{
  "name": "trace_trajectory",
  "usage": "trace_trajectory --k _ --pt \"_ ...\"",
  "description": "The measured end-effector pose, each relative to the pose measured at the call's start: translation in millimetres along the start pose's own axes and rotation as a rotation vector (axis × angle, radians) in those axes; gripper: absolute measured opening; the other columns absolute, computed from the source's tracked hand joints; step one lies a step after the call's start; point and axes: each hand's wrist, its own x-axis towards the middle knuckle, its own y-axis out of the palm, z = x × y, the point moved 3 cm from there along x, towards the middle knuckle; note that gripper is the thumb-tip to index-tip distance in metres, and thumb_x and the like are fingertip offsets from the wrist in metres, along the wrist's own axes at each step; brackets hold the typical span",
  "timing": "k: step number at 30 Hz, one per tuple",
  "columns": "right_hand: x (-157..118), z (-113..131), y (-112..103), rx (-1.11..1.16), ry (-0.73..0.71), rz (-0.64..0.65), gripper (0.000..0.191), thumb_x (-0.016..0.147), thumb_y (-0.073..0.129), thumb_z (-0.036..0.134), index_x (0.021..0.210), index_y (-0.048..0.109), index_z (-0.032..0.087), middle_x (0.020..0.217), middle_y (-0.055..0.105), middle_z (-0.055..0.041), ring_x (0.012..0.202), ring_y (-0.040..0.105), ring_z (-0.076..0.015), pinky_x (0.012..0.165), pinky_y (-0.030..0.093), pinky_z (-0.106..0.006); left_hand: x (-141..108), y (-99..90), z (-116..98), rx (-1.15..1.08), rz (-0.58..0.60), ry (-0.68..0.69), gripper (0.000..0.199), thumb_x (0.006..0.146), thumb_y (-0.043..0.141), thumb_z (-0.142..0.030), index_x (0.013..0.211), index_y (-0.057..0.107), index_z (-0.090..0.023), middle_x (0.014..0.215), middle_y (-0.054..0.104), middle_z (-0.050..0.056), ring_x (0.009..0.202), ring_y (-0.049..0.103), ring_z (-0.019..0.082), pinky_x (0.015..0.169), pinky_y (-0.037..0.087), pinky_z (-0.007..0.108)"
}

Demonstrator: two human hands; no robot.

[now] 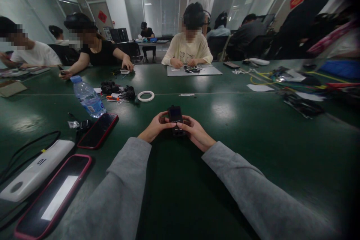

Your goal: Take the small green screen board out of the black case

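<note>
Grey sleeves [123,180] fill the bottom of my view, so yeah, those are my arms stretched out over the dark green bench [253,165]. Between my hands is a small black gadget [176,114] with a little screen at the top end, pretty much mid-view. Left hand [158,124] has it by one side, right hand [195,130] by the other, fingers curled round the edges and both thumbs resting on the front near each other. So both hands are gripping the same thing. Can't make out the tiny markings on it, sorry.

Off to my left there's a phone in a pink case [36,210], a long white plastic unit [39,170] right by it, then another phone in a red case [98,131]. A water bottle [88,95] sits just past that one, and a white ring [146,102] lies further in. Across from me, someone in a pale yellow top [174,50] has both hands over small dark bits on a grey board [212,70].
</note>
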Motion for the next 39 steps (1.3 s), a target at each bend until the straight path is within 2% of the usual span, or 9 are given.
trace_trajectory --k 7,16,24,31,39 --pt "-0.4 1.6 1.7 0.013 0.000 -0.021 0.056 0.066 0.077 0.032 0.113 0.049 0.018 0.104 0.056 -0.0072 0.098 0.056 -0.0191 0.082 0.047 -0.030 0.4 0.8 1.5 -0.006 0.010 0.003 0.067 0.059 0.078 -0.020 0.120 0.049 -0.015 0.085 0.061 0.003 0.084 0.060 0.016 0.090 0.040 0.038" --pt "0.8 2.3 -0.6 0.031 0.043 -0.051 0.051 0.069 0.075 0.036 0.110 0.050 0.019 0.110 0.055 -0.0061 0.096 0.056 -0.0168 0.078 0.049 -0.026 -1.0 1.7 -0.3 -0.013 -0.030 -0.049 0.069 0.062 0.076 -0.025 0.123 0.044 -0.015 0.096 0.063 0.008 0.088 0.061 0.019 0.089 0.042 0.041" --pt "5.7 -3.7 -5.9 0.073 0.038 -0.005 0.048 0.074 0.070 0.044 0.113 0.054 0.020 0.105 0.057 -0.0041 0.092 0.056 -0.0143 0.079 0.049 -0.025 0.6 0.2 2.2 -0.105 -0.062 -0.056 0.063 0.065 0.075 -0.025 0.120 0.046 -0.016 0.101 0.062 0.010 0.089 0.062 0.018 0.087 0.045 0.038" --pt "6.6 -3.9 -6.5 0.119 0.049 -0.017 0.044 0.073 0.071 0.044 0.107 0.057 0.020 0.098 0.058 -0.0031 0.083 0.056 -0.0120 0.069 0.048 -0.022 2.0 -1.5 2.6 -0.140 -0.095 -0.050 0.055 0.067 0.074 -0.026 0.115 0.049 -0.016 0.107 0.060 0.010 0.091 0.061 0.017 0.087 0.046 0.034" --pt "5.8 -2.7 -4.6 0.091 0.048 -0.027 0.042 0.071 0.072 0.046 0.101 0.056 0.019 0.095 0.057 -0.0024 0.083 0.055 -0.0131 0.073 0.048 -0.025 3.8 -4.1 6.2 -0.166 -0.099 -0.041 0.054 0.066 0.074 -0.025 0.114 0.050 -0.017 0.103 0.062 0.008 0.088 0.062 0.015 0.086 0.046 0.033"
